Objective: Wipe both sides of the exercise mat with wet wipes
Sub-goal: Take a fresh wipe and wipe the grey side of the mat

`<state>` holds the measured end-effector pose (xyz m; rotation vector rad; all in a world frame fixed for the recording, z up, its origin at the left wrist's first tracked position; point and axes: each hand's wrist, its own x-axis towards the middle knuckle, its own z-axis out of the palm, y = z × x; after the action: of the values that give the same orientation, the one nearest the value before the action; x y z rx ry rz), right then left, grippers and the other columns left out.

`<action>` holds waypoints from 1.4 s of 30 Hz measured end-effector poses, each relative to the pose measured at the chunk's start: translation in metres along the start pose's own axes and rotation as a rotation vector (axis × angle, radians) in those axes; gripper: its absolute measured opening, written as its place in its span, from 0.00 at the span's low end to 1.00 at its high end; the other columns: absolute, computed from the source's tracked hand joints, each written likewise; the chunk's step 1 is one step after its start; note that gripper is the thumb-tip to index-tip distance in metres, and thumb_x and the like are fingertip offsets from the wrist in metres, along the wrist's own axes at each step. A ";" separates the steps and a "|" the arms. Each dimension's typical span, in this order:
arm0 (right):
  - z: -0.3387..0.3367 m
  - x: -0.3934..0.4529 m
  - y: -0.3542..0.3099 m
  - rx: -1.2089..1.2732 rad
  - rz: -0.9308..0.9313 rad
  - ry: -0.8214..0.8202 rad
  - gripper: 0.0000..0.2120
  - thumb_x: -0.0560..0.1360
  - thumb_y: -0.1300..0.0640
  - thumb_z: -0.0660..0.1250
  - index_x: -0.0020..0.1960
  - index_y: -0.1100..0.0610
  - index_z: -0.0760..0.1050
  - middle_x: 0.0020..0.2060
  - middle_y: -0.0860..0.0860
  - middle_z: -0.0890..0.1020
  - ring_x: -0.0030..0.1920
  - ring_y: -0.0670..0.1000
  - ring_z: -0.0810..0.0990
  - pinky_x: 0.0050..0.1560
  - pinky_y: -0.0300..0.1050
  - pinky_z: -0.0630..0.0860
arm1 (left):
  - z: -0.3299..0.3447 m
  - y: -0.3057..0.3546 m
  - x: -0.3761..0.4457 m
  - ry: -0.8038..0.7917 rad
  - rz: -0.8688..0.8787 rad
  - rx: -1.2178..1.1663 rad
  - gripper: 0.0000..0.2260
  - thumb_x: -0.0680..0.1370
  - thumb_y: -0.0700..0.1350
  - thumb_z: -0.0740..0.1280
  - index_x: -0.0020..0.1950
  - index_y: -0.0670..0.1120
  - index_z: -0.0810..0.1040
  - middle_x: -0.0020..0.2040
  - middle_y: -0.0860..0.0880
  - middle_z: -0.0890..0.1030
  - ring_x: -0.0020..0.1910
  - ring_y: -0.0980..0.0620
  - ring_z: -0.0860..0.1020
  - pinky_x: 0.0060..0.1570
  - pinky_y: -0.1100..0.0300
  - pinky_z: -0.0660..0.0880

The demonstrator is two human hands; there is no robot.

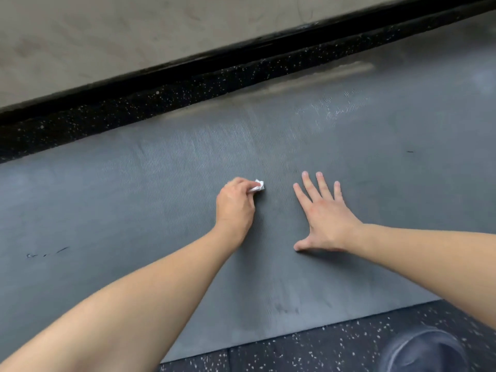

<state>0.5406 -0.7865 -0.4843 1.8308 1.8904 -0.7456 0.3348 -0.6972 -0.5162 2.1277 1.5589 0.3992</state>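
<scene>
A grey textured exercise mat (362, 146) lies flat on the floor and fills most of the view. My left hand (234, 204) grips a small crumpled white wet wipe (258, 186) near the middle of the mat, the wipe poking out past my fingers against the surface. My right hand (326, 216) lies flat on the mat a little to the right, fingers straight and spread, thumb out to the side. A damp sheen shows on the mat's far part.
Black speckled rubber flooring (308, 347) borders the mat at the near edge and along the far edge. A black baseboard (188, 63) and a beige wall run behind it. A dark shoe (424, 350) sits at the lower right.
</scene>
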 end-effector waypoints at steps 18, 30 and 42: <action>0.080 -0.075 -0.046 -0.302 -0.436 0.073 0.70 0.68 0.20 0.64 0.80 0.70 0.34 0.79 0.69 0.28 0.81 0.68 0.28 0.81 0.69 0.40 | 0.002 0.017 -0.161 -0.270 0.095 -0.090 0.11 0.76 0.41 0.69 0.51 0.55 0.86 0.48 0.57 0.83 0.48 0.54 0.80 0.52 0.57 0.77; 0.096 -0.083 -0.034 -0.246 -0.825 0.048 0.46 0.80 0.33 0.59 0.84 0.65 0.54 0.85 0.61 0.51 0.85 0.62 0.50 0.83 0.60 0.53 | 0.012 0.011 -0.221 -0.480 0.251 -0.220 0.12 0.77 0.42 0.66 0.53 0.55 0.85 0.51 0.60 0.83 0.49 0.59 0.79 0.51 0.61 0.77; -0.067 0.052 0.039 -0.041 0.109 -0.090 0.80 0.53 0.25 0.81 0.82 0.40 0.26 0.81 0.53 0.25 0.82 0.68 0.33 0.75 0.79 0.57 | -0.048 -0.014 0.157 0.202 -0.400 -0.412 0.13 0.77 0.58 0.70 0.48 0.50 0.87 0.37 0.53 0.84 0.36 0.59 0.77 0.44 0.60 0.76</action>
<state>0.5816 -0.7041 -0.4689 1.8271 1.7223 -0.7335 0.3487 -0.5348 -0.4892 1.4627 1.7811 0.7367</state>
